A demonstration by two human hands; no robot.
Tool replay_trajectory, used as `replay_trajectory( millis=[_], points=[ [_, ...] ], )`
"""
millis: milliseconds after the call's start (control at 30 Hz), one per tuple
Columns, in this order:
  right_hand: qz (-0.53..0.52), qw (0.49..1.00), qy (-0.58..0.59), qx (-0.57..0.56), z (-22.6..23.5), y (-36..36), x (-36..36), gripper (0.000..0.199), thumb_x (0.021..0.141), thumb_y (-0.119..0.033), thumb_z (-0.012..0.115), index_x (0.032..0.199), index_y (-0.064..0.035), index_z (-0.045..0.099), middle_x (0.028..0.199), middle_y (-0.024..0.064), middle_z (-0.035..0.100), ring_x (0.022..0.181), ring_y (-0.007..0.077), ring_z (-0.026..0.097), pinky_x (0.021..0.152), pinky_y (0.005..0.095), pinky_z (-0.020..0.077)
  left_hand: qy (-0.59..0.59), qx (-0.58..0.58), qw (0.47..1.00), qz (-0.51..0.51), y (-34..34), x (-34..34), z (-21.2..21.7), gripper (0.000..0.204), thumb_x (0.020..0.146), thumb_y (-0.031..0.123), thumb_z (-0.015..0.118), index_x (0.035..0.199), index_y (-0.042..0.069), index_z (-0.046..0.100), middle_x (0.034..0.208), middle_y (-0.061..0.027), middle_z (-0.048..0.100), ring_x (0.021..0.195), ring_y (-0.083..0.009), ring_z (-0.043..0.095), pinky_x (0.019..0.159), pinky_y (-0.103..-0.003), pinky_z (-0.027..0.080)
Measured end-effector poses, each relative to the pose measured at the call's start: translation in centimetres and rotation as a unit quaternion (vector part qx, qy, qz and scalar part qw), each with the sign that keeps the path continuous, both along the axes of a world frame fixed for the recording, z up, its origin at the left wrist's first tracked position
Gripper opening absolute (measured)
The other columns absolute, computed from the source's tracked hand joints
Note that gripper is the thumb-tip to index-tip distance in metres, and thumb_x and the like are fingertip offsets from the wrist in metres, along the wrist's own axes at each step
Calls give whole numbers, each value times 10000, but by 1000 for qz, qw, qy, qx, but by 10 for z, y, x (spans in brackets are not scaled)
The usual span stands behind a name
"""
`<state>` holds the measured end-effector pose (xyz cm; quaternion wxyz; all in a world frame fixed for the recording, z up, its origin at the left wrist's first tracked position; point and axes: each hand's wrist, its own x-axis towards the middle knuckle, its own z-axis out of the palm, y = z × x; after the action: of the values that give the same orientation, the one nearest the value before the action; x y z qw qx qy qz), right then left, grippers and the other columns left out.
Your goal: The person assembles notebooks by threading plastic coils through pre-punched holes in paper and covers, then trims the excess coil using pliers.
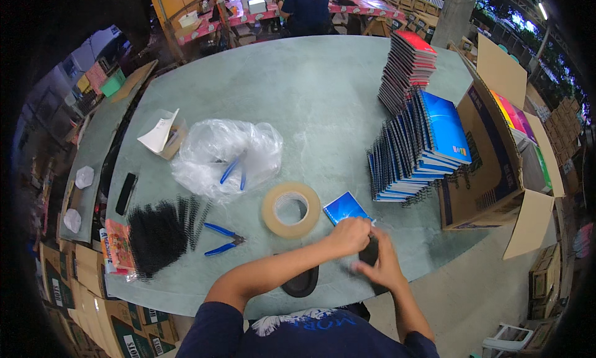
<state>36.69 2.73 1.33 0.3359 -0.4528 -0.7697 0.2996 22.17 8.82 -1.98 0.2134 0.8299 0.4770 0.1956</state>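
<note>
My left hand [351,236] is closed, right at the lower edge of a small blue notebook [345,208] lying on the table. What its fingers grip is hidden, though a small whitish bit shows beside them. Close by on the right, my right hand [386,266] has thumb and fingers apart; the thumb is blurred. A dark thing [369,254] shows between them, its kind unclear. Under my left forearm lies a black rounded object [302,283], partly covered. A roll of clear tape [270,210] and blue-handled pliers [225,239] lie left of the hands.
Stacks of blue spiral notebooks [444,125] and red ones [413,44] stand at right beside an open cardboard box [481,165]. Leftward are a plastic-wrapped bundle [202,150] with a blue-handled tool [230,170], black spiral coils [155,237] and a black phone-like object [126,193]. A person [305,10] is beyond.
</note>
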Motion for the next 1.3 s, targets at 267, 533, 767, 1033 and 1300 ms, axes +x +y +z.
replay_trajectory(
  millis=[267, 533, 767, 1033, 1300],
  points=[
    [-7, 983, -179, 47, -47, -80, 36, 1203, 471, -638, 759, 1380, -38, 250, 1355, 226, 346, 1261, 405, 324, 1010, 548, 252, 32, 96, 991, -87, 16, -26, 1, 350, 786, 309, 630, 1001, 31, 622, 1023, -202, 561, 1051, -331, 492, 882, -438, 411],
    [-50, 972, -217, 77, -40, -84, 65, 1044, 529, -474, 807, 1369, -92, 321, 1418, 175, 303, 1310, 402, 263, 1043, 555, 198, 91, -41, 983, -153, -30, 7, -2, 405, 773, 254, 640, 1012, -62, 555, 1080, -202, 497, 993, -340, 490, 833, -424, 443],
    [-92, 993, -69, 12, -6, -83, 73, 258, 755, -108, 646, 1011, -82, 630, 981, 86, 659, 931, 298, 618, 853, 387, 456, -175, -133, 954, -206, -67, -29, 6, 481, 790, 289, 681, 1106, -38, 523, 1156, -219, 507, 1086, -305, 493, 815, -372, 467],
    [10, 965, 215, -151, 15, 37, -67, 230, 747, -102, 725, 932, -1, 631, 859, 53, 639, 801, 108, 576, 711, 244, 460, -351, -226, 906, 60, -36, -136, 71, 264, 723, 121, 758, 936, 23, 637, 928, -74, 635, 854, -148, 591, 762, -270, 469],
    [68, 934, 258, -238, -12, 75, -139, 292, 771, -59, 699, 1033, -7, 579, 958, 44, 622, 908, 111, 564, 784, 260, 459, -379, -35, 890, 250, -23, -180, 0, 324, 594, 116, 849, 838, 19, 658, 921, -67, 621, 840, -145, 590, 732, -280, 472]
  ],
)
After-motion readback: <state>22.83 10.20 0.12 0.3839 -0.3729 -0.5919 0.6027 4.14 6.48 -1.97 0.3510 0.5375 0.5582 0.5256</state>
